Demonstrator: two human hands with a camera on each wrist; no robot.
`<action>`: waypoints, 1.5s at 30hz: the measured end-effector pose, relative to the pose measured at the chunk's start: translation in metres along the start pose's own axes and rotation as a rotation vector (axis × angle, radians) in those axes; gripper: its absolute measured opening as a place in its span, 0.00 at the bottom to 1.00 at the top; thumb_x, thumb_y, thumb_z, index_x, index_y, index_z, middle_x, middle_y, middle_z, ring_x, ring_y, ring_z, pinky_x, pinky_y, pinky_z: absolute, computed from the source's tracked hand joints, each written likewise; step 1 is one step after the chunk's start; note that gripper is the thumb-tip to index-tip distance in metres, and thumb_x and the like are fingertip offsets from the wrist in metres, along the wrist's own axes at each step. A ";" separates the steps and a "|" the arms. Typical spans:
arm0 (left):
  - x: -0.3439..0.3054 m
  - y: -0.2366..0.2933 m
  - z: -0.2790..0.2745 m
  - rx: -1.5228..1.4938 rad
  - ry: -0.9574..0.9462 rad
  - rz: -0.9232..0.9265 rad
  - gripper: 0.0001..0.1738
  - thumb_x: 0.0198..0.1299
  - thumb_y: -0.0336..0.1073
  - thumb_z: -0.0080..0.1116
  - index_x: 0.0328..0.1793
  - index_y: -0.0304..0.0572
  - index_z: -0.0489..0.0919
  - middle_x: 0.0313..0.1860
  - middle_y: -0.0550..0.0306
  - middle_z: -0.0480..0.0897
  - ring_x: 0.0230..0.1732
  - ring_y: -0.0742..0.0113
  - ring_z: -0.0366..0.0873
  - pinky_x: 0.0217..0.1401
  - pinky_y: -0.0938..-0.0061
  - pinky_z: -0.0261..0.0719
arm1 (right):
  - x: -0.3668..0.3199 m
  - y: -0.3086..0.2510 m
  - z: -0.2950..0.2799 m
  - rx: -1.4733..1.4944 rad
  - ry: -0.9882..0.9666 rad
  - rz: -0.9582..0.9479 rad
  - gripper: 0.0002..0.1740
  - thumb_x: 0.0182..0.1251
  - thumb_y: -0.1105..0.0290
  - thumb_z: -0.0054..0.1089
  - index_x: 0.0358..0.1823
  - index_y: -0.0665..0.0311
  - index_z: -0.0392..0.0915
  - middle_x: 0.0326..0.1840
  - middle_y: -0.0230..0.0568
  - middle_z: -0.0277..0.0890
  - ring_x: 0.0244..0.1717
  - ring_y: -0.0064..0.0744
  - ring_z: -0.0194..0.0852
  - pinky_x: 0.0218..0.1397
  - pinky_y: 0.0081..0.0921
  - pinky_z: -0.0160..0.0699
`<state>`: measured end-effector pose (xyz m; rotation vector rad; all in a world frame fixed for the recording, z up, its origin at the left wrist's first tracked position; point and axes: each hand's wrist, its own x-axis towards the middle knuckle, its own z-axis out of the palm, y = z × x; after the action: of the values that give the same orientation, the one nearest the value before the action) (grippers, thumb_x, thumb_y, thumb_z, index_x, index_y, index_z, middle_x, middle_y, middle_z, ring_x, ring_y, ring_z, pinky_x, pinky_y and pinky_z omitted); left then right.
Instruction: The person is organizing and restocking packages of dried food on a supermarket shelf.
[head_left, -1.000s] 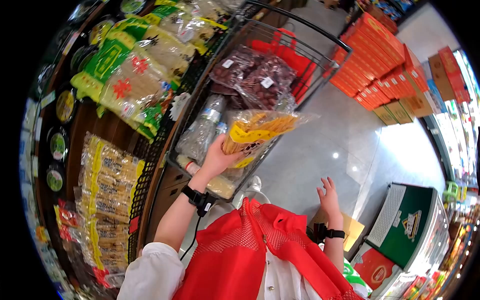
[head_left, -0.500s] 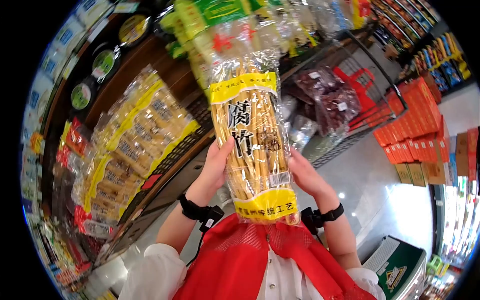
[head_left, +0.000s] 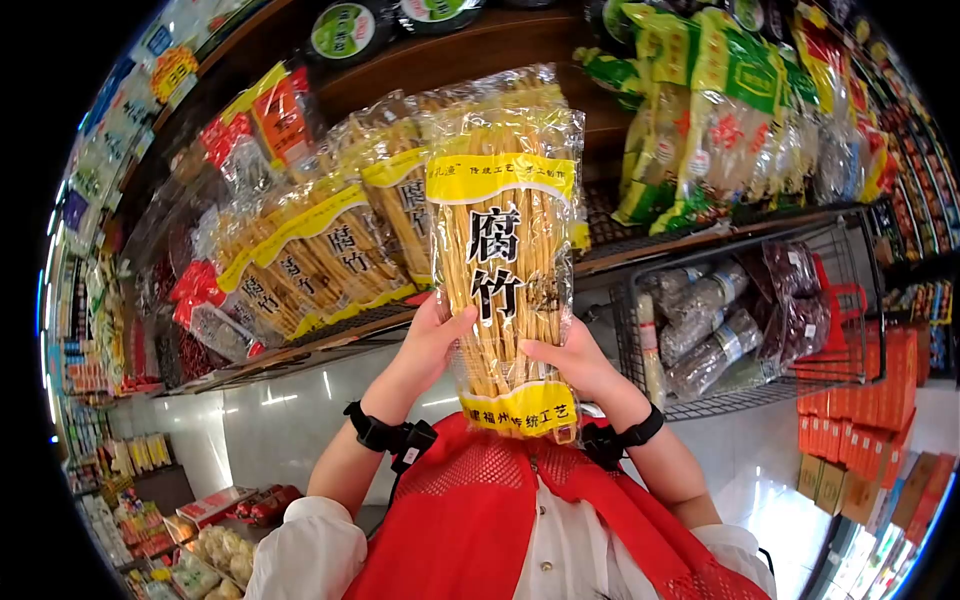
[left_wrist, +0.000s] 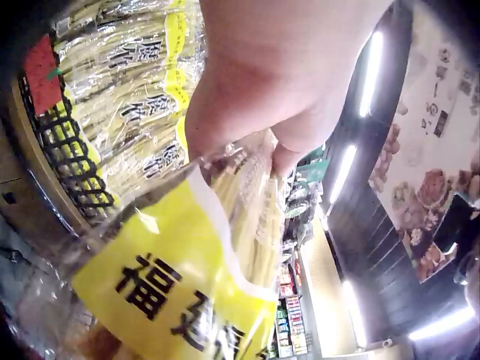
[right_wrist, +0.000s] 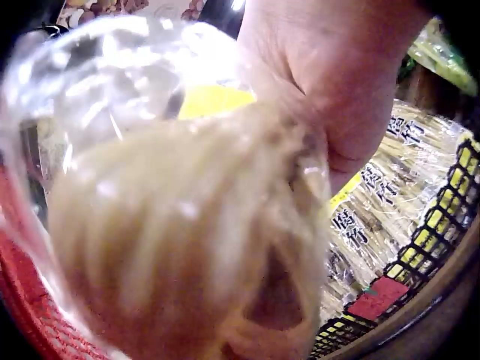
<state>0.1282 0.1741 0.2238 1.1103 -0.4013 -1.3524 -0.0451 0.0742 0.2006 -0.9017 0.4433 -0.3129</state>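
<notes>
In the head view, a clear bag of dried tofu sticks [head_left: 505, 260] with yellow bands and large black characters stands upright in front of the chest. The left hand [head_left: 430, 345] grips its left edge, thumb on the front. On the opposite edge, the right hand [head_left: 578, 360] holds it lower down, its thumb also across the front. The fingers behind the bag are hidden. The left wrist view shows the lower yellow band [left_wrist: 165, 277] close up below the left hand. Seen from the right wrist, the sticks' bent ends [right_wrist: 157, 225] show blurred through the film.
Behind the bag, a shelf basket holds several similar tofu-stick bags [head_left: 310, 250]. Green-topped noodle bags [head_left: 710, 110] stand farther right. A wire shopping cart [head_left: 740, 400] with bagged goods and a red bag [head_left: 840, 310] is at the right, near stacked red boxes [head_left: 850, 380].
The left hand has brought the tofu-stick bag from over the cart to in front of the chest. The right hand, free at first, now holds it too. The view has turned toward the shelf.
</notes>
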 end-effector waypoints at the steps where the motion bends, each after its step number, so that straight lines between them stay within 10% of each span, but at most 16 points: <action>1: -0.001 0.000 -0.005 -0.003 0.007 0.008 0.21 0.60 0.25 0.49 0.60 0.37 0.63 0.55 0.57 0.73 0.54 0.72 0.70 0.57 0.75 0.68 | 0.005 0.001 0.003 -0.004 -0.010 0.003 0.27 0.58 0.78 0.57 0.59 0.67 0.61 0.54 0.35 0.70 0.53 0.24 0.67 0.57 0.25 0.67; 11: 0.005 0.016 -0.038 0.144 0.233 0.175 0.18 0.59 0.27 0.51 0.56 0.35 0.66 0.50 0.58 0.76 0.48 0.73 0.74 0.53 0.76 0.71 | 0.042 0.035 0.009 -0.605 0.099 -0.053 0.36 0.48 0.68 0.68 0.57 0.72 0.60 0.50 0.43 0.70 0.51 0.26 0.67 0.57 0.24 0.65; 22: -0.008 -0.018 -0.065 0.057 -0.346 -0.310 0.38 0.50 0.33 0.64 0.66 0.37 0.60 0.61 0.54 0.69 0.61 0.64 0.67 0.64 0.70 0.63 | 0.027 0.022 0.029 -0.226 0.290 -0.123 0.31 0.50 0.76 0.64 0.56 0.69 0.61 0.52 0.38 0.69 0.52 0.26 0.66 0.57 0.26 0.65; 45: -0.037 -0.006 -0.059 0.282 -0.138 0.015 0.29 0.47 0.23 0.62 0.59 0.37 0.68 0.52 0.57 0.76 0.53 0.70 0.72 0.57 0.73 0.69 | 0.033 0.009 0.047 -0.184 0.140 -0.074 0.34 0.55 0.78 0.59 0.62 0.70 0.53 0.56 0.41 0.64 0.56 0.27 0.64 0.58 0.25 0.67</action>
<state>0.1626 0.2317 0.2039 1.2446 -0.7172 -1.3924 0.0080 0.0972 0.2109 -1.0816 0.5758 -0.4092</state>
